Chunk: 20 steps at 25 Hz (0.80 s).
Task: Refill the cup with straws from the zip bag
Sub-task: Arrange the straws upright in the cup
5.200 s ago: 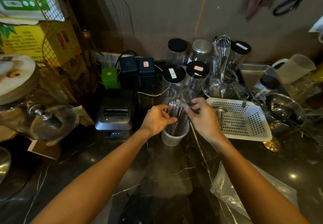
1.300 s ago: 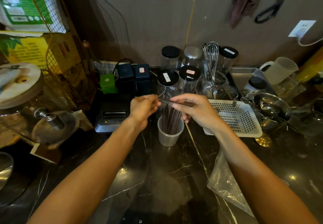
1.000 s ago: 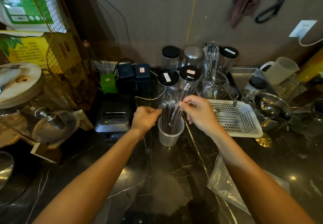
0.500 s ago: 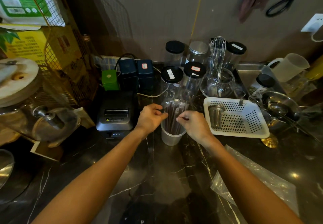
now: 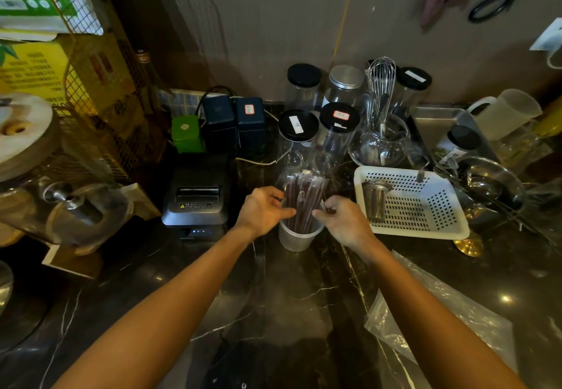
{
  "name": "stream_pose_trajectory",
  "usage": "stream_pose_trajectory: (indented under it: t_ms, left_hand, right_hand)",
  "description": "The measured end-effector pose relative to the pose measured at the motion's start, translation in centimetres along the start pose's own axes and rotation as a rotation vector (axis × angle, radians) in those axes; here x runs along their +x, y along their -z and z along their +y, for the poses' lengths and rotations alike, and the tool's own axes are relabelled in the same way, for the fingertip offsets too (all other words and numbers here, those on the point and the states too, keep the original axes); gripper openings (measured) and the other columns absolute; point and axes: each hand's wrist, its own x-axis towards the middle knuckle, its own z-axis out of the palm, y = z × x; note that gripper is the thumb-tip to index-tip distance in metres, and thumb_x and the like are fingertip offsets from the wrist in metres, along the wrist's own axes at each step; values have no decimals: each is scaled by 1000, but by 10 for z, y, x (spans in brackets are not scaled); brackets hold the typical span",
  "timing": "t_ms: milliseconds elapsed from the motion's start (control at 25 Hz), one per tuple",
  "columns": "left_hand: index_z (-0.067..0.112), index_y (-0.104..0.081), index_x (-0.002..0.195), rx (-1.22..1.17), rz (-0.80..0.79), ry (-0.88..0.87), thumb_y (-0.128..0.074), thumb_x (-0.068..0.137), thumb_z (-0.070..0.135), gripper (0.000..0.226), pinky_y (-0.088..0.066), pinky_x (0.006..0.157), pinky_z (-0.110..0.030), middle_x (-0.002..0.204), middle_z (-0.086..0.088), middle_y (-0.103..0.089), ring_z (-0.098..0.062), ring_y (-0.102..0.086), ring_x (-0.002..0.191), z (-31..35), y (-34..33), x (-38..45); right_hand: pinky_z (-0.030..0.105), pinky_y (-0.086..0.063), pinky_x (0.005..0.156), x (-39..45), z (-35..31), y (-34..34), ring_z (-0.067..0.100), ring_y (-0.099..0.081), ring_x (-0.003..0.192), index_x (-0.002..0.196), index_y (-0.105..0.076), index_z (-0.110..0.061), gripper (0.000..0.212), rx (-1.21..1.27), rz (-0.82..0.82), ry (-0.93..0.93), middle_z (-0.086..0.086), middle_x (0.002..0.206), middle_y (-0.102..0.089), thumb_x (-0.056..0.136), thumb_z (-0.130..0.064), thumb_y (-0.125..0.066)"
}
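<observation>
Hands (image 5: 304,215) cup upright straws (image 5: 304,197) over cluttered dark marble counter (image 5: 289,312).

The lower ends of the dark brown wrapped straws (image 5: 304,197) are lying hidden inside the translucent plastic cup (image 5: 296,238). The fingertips of the left hand (image 5: 263,211) and of the right hand (image 5: 342,220) are curling out of sight against the bundle, so their grip is staying unclear. The clear crumpled zip bag (image 5: 438,321) is running under the right forearm. Jar label print is reading too small.
</observation>
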Motion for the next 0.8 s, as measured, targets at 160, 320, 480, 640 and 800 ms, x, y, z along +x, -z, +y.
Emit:
stream_pose_trajectory:
  t_ms: [160,320,480,640,800]
  left_hand:
    - [13,-65,124,49,16,-11,-85,82,27,48,-61,85,-35,101,-3,-68,-18,-69,95,-4,-4,2]
    - [15,-65,122,102,40,-11,-84,82,34,48,-63,82,-39,91,2,-67,-17,-70,87,-7,-7,1]
    - [26,-65,107,173,74,-5,-80,84,43,32,-63,76,-42,85,7,-68,-15,-71,82,-4,-9,-1]
    - [28,-65,104,211,56,-16,-79,84,45,29,-63,74,-40,86,9,-69,-12,-71,80,-2,-7,2]
    - [25,-66,117,289,-19,-58,-84,78,46,47,-63,77,-40,96,7,-72,-13,-71,87,2,-4,6]
  right_hand:
    - [37,-55,79,2,0,0,17,-69,88,93,-66,-25,11,36,-11,17,0,94,-72,101,-32,-66]
    - [45,-59,86,2,3,-3,20,-73,91,96,-73,-22,13,111,2,35,3,96,-76,102,-31,-65]
    - [45,-59,82,2,3,-3,21,-74,88,90,-71,-26,11,138,5,46,2,90,-76,100,-31,-69]
    - [40,-61,79,9,-1,-2,11,-72,82,86,-64,-32,16,53,-7,39,-8,85,-73,93,-40,-75]
    - [27,-53,70,15,-9,-2,2,-63,75,95,-66,-29,14,-65,33,62,-16,82,-65,94,-41,-74]
